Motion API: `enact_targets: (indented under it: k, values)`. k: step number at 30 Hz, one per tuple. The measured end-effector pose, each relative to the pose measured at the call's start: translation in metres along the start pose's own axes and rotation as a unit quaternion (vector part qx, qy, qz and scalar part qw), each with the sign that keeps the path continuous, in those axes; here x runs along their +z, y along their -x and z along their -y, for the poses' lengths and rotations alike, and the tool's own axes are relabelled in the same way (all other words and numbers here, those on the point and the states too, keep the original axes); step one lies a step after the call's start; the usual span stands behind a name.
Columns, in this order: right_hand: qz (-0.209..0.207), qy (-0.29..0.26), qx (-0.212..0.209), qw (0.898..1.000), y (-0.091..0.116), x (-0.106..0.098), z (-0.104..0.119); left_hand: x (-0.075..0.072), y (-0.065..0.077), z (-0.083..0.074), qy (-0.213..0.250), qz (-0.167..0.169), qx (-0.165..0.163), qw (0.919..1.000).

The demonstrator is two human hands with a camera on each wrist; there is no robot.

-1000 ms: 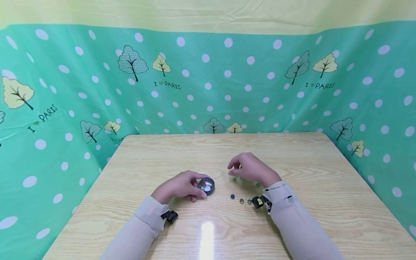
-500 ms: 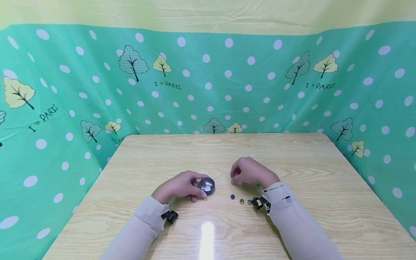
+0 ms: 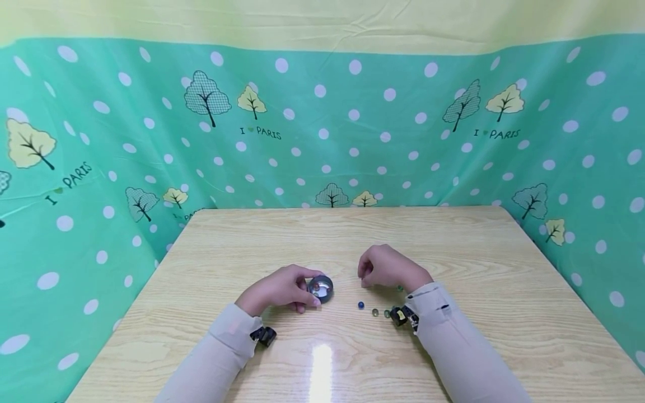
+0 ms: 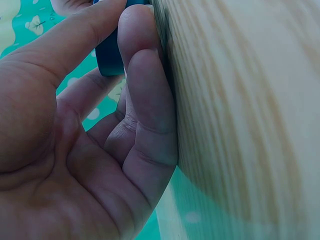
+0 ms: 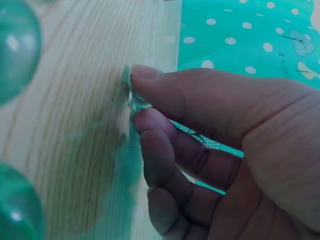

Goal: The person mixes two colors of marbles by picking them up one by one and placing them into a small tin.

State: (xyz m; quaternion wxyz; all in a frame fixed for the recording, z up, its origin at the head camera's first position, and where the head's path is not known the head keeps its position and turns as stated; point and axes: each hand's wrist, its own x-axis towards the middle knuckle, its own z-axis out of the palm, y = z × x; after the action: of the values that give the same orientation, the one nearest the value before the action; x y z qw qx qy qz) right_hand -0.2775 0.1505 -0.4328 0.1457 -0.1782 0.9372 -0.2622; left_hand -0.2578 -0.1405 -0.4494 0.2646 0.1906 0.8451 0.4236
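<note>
My left hand (image 3: pixel 282 290) holds a small round dark container (image 3: pixel 330 297) on the table, thumb and index finger curled about its side. Reddish marbles (image 3: pixel 316 286) show inside its shiny interior. In the left wrist view, the container's dark blue wall (image 4: pixel 109 57) appears behind the fingers, the rest hidden. To the right, my right hand (image 3: pixel 388 267) is low over the tabletop. In the right wrist view its thumb and index finger pinch a clear greenish marble (image 5: pixel 139 101) close to the wood; the hand covers this marble in the head view.
A blue marble (image 3: pixel 360 305), a clear one (image 3: pixel 375 312) and a green one (image 3: pixel 387 313) lie in front of the right hand. Another green marble (image 3: pixel 400 287) sits beside its wrist. Polka-dot cloth (image 3: pixel 353 129) rises behind the wooden table (image 3: pixel 242 235).
My right hand has come down and slightly toward me onto the green marble, its thumb and index finger closing on it. The left hand and the container have stayed in place.
</note>
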Motion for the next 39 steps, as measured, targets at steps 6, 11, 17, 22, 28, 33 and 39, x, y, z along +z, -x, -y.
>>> enact_targets:
  k: [6,11,17,22,28,33,39]
  values:
    - [-0.002,0.009,0.000,1.000,-0.001,0.002,0.000,0.001,0.001,0.001,0.007,-0.001,-0.005,1.0000]
    - [-0.002,0.014,-0.001,1.000,0.000,0.003,0.001,0.002,0.001,0.001,0.010,-0.001,-0.006,0.9999]
    - [-0.009,0.012,-0.009,1.000,0.002,0.000,0.004,0.001,0.000,0.001,0.008,0.000,-0.002,1.0000]
    - [-0.017,0.012,-0.019,1.000,0.003,-0.002,0.007,0.001,0.000,0.001,0.009,-0.001,-0.005,0.9999]
    - [-0.027,0.019,-0.025,0.999,0.004,-0.004,0.012,0.000,0.000,0.002,0.005,-0.002,-0.005,1.0000]
    - [-0.032,0.022,-0.025,0.999,0.006,-0.006,0.016,0.000,0.000,0.002,0.002,-0.002,-0.005,1.0000]
    - [-0.040,0.025,-0.037,0.998,0.008,-0.007,0.022,0.000,-0.001,0.002,-0.004,-0.003,-0.002,1.0000]
